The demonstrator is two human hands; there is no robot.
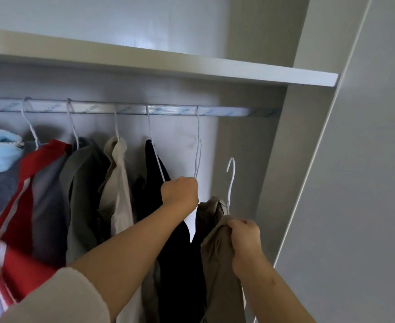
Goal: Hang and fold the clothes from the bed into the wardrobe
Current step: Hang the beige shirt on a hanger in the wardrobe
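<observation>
— Any writing to read?
— Only blue print repeated along the rail (131, 109), too blurred to make out.
— And the clothing?
— An olive-brown garment (217, 252) is bunched on a white wire hanger (231, 180). Its hook stands free below the rail, just right of a dark garment (180, 252) hanging there.
— The hands?
— The right grip (245, 234) is clamped on the olive cloth near its top, forearm reaching up. The left grip (179, 192) is a fist closed round the wire of a hooked hanger (197, 155) on the rail.

left grip (180, 192) — holds rail hanger (198, 145) | right grip (245, 234) — clutches olive garment (217, 255)
</observation>
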